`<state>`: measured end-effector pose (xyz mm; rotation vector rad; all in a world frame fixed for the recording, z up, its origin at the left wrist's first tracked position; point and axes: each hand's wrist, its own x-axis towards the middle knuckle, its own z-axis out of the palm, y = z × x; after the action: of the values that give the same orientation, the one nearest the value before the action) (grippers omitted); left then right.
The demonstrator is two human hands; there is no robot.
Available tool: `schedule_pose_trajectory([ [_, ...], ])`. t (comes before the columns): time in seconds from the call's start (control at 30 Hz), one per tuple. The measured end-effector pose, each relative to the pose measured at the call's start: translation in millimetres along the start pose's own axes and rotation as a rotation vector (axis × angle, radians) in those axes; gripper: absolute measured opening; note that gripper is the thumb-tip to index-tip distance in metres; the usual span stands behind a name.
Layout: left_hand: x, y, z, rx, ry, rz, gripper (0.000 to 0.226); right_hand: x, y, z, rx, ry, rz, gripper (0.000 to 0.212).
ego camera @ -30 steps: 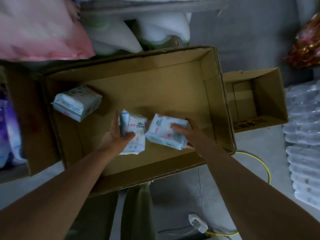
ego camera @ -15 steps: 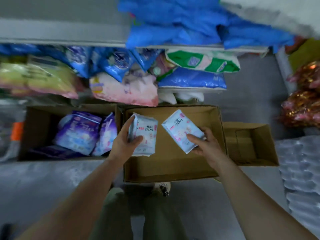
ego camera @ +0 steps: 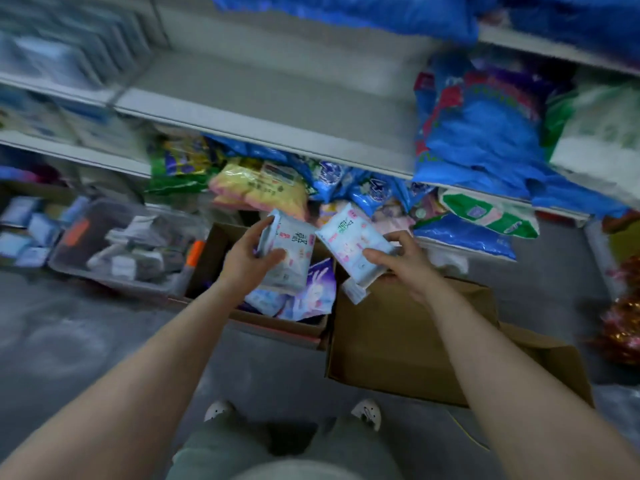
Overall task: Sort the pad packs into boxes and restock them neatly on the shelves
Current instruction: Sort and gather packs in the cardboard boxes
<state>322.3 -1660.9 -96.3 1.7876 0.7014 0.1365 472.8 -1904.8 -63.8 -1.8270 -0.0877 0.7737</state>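
Above the boxes, left hand (ego camera: 244, 259) gripped one pad pack (ego camera: 287, 258); right hand (ego camera: 401, 261) pinched another pack (ego camera: 353, 242) at its 3 o'clock. Shelf (ego camera: 277, 109) sat at 12.

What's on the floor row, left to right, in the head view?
Clear bin → box of purple packs → left hand with a pad pack → right hand with a pad pack → big empty box → red-gold bags.
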Motion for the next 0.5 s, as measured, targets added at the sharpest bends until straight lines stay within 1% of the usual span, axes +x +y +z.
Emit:
schedule_pose_trajectory([
  [0.13,-5.9,-12.3,-92.2,-0.011,0.078,0.019,0.062,0.6,-38.7,86.7,-0.048,-0.104,-0.022,0.034],
  [0.23,-8.4,-10.1,-152.7,-0.052,0.166,0.002,0.060,6.4,-66.3,145.6,-0.120,-0.192,-0.059,0.042],
  [0.27,-7.1,-10.1,-170.5,-0.059,0.183,0.005,0.060,7.9,-77.3,163.0,-0.131,-0.202,-0.075,0.045],
  [0.37,1.1,-8.6,-216.3,-0.056,0.239,0.020,0.058,20.2,-109.3,205.8,-0.168,-0.216,-0.134,0.043],
  [0.5,25.4,-9.7,-267.7,-0.071,0.304,0.011,0.056,53.0,-147.6,246.2,-0.198,-0.236,-0.166,0.043],
])
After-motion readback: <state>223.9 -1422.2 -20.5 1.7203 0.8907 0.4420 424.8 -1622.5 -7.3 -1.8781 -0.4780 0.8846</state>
